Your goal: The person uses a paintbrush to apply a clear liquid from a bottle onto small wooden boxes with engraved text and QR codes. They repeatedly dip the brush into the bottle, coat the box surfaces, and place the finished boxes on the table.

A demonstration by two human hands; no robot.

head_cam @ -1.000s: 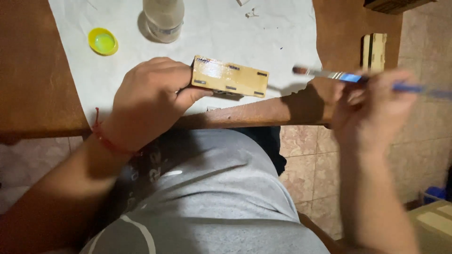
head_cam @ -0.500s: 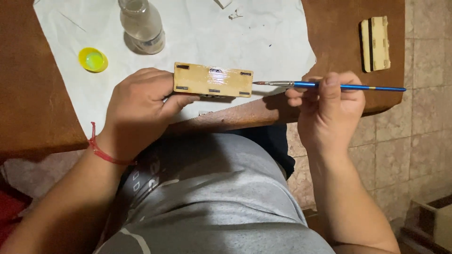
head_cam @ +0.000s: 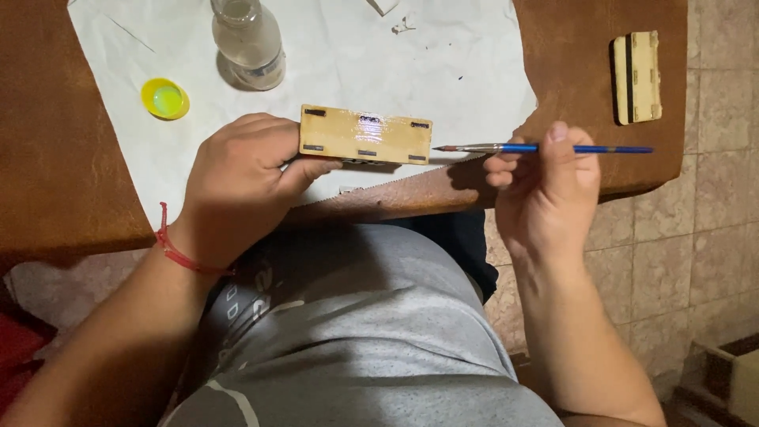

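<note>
My left hand [head_cam: 241, 178] grips the left end of a small flat wooden box [head_cam: 365, 134], pale yellow and glossy on top, held just above the white paper sheet [head_cam: 443, 55]. My right hand [head_cam: 541, 178] holds a thin blue-handled paintbrush [head_cam: 553, 148] horizontally, its pointed tip a short gap from the box's right end. A red string bracelet circles my left wrist.
A brown wooden table [head_cam: 47, 158] carries the paper. On the paper stand a clear glass bottle [head_cam: 249, 39] and a yellow cap [head_cam: 164, 99]. A second wooden piece [head_cam: 636, 77] lies at the table's right edge. Tiled floor lies to the right.
My right hand brought the brush in from the right until its tip came close to the box's right end. The left hand kept hold of the box.
</note>
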